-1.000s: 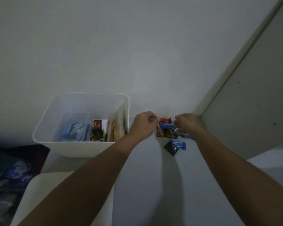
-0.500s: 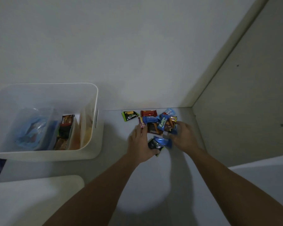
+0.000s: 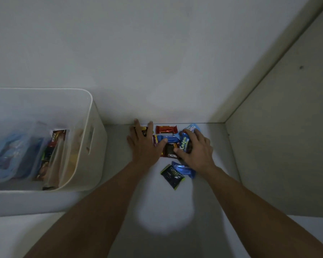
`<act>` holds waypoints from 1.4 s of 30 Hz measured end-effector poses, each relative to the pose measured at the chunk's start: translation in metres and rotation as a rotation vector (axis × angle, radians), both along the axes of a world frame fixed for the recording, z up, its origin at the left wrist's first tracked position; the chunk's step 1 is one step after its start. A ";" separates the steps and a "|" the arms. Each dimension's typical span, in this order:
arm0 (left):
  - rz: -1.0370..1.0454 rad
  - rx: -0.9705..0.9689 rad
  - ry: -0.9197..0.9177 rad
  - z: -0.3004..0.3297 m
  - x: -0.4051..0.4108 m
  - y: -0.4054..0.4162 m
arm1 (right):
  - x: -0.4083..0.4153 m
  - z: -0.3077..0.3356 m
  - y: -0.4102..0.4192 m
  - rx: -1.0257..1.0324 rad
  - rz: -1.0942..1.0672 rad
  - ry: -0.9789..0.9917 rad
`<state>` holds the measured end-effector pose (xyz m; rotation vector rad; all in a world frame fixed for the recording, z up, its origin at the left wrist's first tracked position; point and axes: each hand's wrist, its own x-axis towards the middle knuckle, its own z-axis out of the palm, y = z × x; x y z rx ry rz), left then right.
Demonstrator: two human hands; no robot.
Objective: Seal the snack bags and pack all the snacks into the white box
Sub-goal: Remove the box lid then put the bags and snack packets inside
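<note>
A pile of small snack packets lies on the white surface against the back wall. It holds a red bar (image 3: 166, 129), a blue bar (image 3: 169, 139), a dark brown packet (image 3: 170, 153) and a blue Kalpa packet (image 3: 184, 143). My left hand (image 3: 145, 144) lies flat with spread fingers on the pile's left side, covering a black-and-yellow packet (image 3: 144, 131). My right hand (image 3: 197, 149) curls over the Kalpa packet, thumb on the brown one. Nearer me lie a black packet with green edges (image 3: 172, 176) and a blue wrapper (image 3: 183, 168). The white box (image 3: 93, 110) stands at left.
Inside the white box stand clear zip bags with snacks (image 3: 53, 155) and a bluish bag (image 3: 9, 155). A side wall (image 3: 280, 146) closes the corner on the right, close to the pile. A bright light patch (image 3: 164, 215) falls on the surface between my forearms.
Both hands have moved forward onto the pile. The left hand slid up and left over the black-and-yellow packet; the right hand closed over the Kalpa packet. The view has shifted right.
</note>
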<state>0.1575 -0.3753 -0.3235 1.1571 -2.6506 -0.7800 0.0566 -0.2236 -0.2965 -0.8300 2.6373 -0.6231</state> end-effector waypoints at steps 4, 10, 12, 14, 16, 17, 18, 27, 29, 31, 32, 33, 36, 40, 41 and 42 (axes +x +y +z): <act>-0.050 -0.046 -0.007 -0.009 -0.006 0.005 | -0.003 -0.006 0.001 -0.115 -0.002 -0.037; -0.167 -0.187 0.069 -0.019 0.001 0.017 | 0.006 -0.009 0.007 -0.291 -0.025 -0.047; -0.194 -0.231 0.140 -0.020 0.004 0.020 | 0.008 -0.007 0.009 -0.358 -0.028 -0.061; -0.189 -0.224 0.192 -0.018 0.006 0.025 | 0.011 -0.004 0.011 -0.376 -0.040 -0.071; -0.185 -0.206 0.171 -0.013 0.008 0.030 | 0.014 0.001 0.013 -0.390 -0.064 -0.057; -0.186 -0.205 0.142 -0.011 0.010 0.032 | 0.014 0.003 0.014 -0.402 -0.081 -0.049; -0.191 -0.212 0.108 -0.009 0.013 0.032 | 0.015 0.005 0.016 -0.413 -0.100 -0.050; -0.127 -0.234 0.114 0.017 0.035 0.022 | 0.018 0.027 0.028 -0.461 -0.215 -0.095; -0.134 -0.284 0.202 0.023 0.042 0.018 | 0.022 0.034 0.031 -0.464 -0.233 -0.107; -0.136 -0.322 0.303 0.031 0.050 0.014 | 0.028 0.041 0.032 -0.473 -0.253 -0.129; -0.137 -0.324 0.345 0.038 0.053 0.012 | 0.030 0.045 0.033 -0.480 -0.264 -0.139; -0.129 -0.311 0.364 0.047 0.056 0.011 | 0.033 0.049 0.032 -0.486 -0.276 -0.148; -0.065 -0.230 0.301 0.083 0.062 0.006 | 0.041 0.065 0.026 -0.500 -0.294 -0.170; -0.057 -0.216 0.355 0.128 0.077 -0.001 | 0.057 0.101 0.012 -0.542 -0.260 -0.185; -0.067 -0.228 0.393 0.137 0.082 -0.004 | 0.061 0.112 0.008 -0.555 -0.241 -0.189; -0.068 -0.235 0.429 0.148 0.087 -0.007 | 0.066 0.125 0.003 -0.566 -0.218 -0.189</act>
